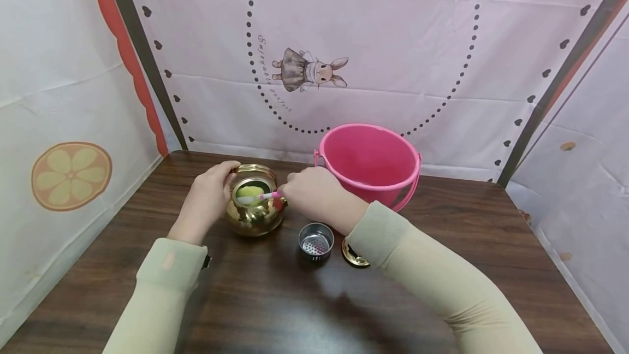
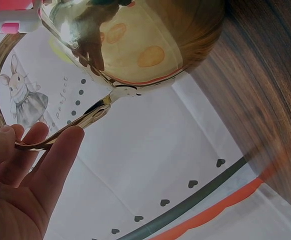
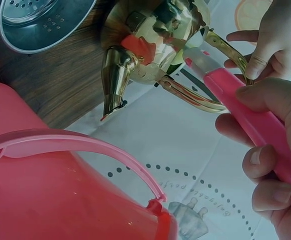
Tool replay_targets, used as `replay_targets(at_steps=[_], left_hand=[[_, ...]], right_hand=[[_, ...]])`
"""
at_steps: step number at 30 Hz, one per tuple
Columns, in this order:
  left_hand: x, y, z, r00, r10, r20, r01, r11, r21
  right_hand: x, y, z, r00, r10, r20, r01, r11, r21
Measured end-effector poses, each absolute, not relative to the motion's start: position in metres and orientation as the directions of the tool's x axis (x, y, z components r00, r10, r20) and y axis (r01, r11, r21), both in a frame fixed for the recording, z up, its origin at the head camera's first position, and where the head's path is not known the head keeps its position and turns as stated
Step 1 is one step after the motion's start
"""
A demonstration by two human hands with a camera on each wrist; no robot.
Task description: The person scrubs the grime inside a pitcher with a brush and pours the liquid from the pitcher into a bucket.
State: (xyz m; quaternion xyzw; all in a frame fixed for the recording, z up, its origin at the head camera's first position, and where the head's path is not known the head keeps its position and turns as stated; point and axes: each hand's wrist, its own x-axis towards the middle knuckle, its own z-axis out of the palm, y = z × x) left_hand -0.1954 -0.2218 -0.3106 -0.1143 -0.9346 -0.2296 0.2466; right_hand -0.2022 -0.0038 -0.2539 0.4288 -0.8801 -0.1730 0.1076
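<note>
A shiny gold teapot [image 1: 253, 224] stands lidless on the table at centre left, its mouth facing up. With thumb and fingers, my left hand [image 1: 207, 195] holds the teapot's hoop handle [image 2: 85, 119]. My right hand [image 1: 316, 193] grips a pink-handled cleaning brush [image 3: 243, 102], its pale neck angled into the teapot mouth. Inside that mouth shows a yellow-green, sponge-like piece [image 1: 251, 192]; its join to the brush is not clear. In the right wrist view the teapot's spout [image 3: 116, 75] points towards the bucket.
A pink bucket [image 1: 366, 154] with a hanging handle stands at the back, right of the teapot. In front are a metal strainer cup [image 1: 316, 242] and a gold lid [image 1: 352, 255], partly hidden by the right sleeve. Printed cloth walls enclose the dark wooden table [image 1: 255, 310].
</note>
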Motion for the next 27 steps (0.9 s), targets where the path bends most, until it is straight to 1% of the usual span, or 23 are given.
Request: replay_targets(at_steps=[6, 12, 22, 27], left_hand=[[-0.1963, -0.2216, -0.3103, -0.844, 0.102, 0.527, 0.334, 0.869, 0.366], [-0.1963, -0.2222, -0.3097, -0.849, 0.102, 0.518, 0.328, 0.871, 0.366], [-0.1961, -0.2225, -0.3104, -0.845, 0.104, 0.525, 0.333, 0.87, 0.363], [-0.1958, -0.2222, -0.3106, -0.846, 0.101, 0.523, 0.328, 0.872, 0.364]], right_hand=[[-0.2012, -0.0033, -0.2517, -0.6, -0.799, 0.044, -0.723, 0.565, 0.398], [-0.2012, -0.0034, -0.2495, -0.587, -0.809, 0.043, -0.732, 0.553, 0.398], [-0.2016, -0.0023, -0.2493, -0.599, -0.801, 0.017, -0.735, 0.557, 0.387], [-0.201, -0.0009, -0.249, -0.586, -0.81, 0.028, -0.742, 0.55, 0.383]])
